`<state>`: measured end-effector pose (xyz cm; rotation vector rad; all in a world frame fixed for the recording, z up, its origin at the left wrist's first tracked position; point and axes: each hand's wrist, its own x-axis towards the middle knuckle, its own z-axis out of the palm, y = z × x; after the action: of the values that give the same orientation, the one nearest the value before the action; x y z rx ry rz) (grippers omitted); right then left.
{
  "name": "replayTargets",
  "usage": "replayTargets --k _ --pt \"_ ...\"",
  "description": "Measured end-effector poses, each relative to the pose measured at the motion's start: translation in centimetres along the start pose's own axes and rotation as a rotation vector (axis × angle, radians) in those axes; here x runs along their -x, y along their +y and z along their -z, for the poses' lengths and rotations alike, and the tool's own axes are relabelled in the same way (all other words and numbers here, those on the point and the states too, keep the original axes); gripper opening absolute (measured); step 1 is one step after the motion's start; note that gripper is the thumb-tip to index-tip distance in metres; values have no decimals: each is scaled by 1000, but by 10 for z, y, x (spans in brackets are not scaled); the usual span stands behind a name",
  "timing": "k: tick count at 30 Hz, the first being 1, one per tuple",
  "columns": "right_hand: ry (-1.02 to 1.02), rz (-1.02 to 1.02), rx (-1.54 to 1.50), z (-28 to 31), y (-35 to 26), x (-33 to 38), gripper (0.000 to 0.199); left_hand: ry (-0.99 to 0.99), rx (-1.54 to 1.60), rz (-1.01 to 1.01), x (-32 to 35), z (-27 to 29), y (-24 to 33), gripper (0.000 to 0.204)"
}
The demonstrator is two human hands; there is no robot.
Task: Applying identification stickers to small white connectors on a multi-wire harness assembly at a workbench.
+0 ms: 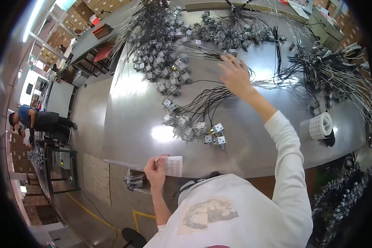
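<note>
Right hand [234, 74] is extended far across the grey table [124, 124], fingers spread wide and flat, holding nothing. Its fingertips rest at or just over a bundle of thin grey wires [202, 53]; contact cannot be confirmed. The bundle lies at about 10 o'clock from the palm, its long axis running roughly 9 to 3 o'clock, with the free ends toward the hand. The left hand [156, 170] is at the near table edge, pinched closed on a small white label sheet [173, 166], well apart from the bundle. The right hand is clearly the nearer. A cluster of small square connectors on black leads [194, 131] lies between the two hands. A roll of white labels [320, 125] stands at 4 o'clock from the right hand.
</note>
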<state>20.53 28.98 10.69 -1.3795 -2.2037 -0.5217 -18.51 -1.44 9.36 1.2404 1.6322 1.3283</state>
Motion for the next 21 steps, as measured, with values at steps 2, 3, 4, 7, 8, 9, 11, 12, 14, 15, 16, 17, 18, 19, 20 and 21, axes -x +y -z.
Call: replayTargets --k 2,3,4,7,8,9,11,12,14,15,16,17,18,19,20,21 --pt "34 65 -188 25 -30 9 45 -74 20 13 -9 -9 6 26" --pt "-16 29 -433 36 -49 18 44 -167 32 -4 -14 -13 9 25" --pt "-118 25 -628 46 -68 30 43 -273 72 -21 -18 -18 14 24" --pt "-261 119 -815 68 -115 67 48 -481 104 -25 -33 -44 26 20" --pt "-260 78 -795 70 -125 74 48 -501 65 -27 -40 -54 30 20" --pt "-302 45 -747 69 -135 80 50 -546 -39 -207 -47 -64 34 18" --pt "-323 -11 -687 64 -147 86 53 -612 -138 -417 -54 -82 40 17" --pt "-507 -81 -723 60 -152 84 56 -576 -153 -380 -56 -88 42 16" --pt "-695 -188 -776 54 -161 83 55 -523 -176 -358 -59 -94 42 15" --pt "-638 -172 -790 51 -161 83 55 -492 -175 -309 -60 -96 40 16" --pt "-694 -190 -793 50 -160 84 52 -457 -181 -270 -61 -96 38 20" --pt "-757 -205 -801 48 -157 85 49 -442 -175 -263 -61 -95 35 20" --pt "-746 -192 -792 49 -151 86 49 -449 -181 -239 -61 -94 32 24" --pt "-707 -109 -813 50 -143 89 46 -457 -187 -211 -61 -92 29 29" --pt "-705 -32 -822 53 -134 92 43 -445 -186 -212 -62 -91 26 29" --pt "-673 -15 -832 58 -123 97 43 -474 -302 -202 -65 -90 24 32"
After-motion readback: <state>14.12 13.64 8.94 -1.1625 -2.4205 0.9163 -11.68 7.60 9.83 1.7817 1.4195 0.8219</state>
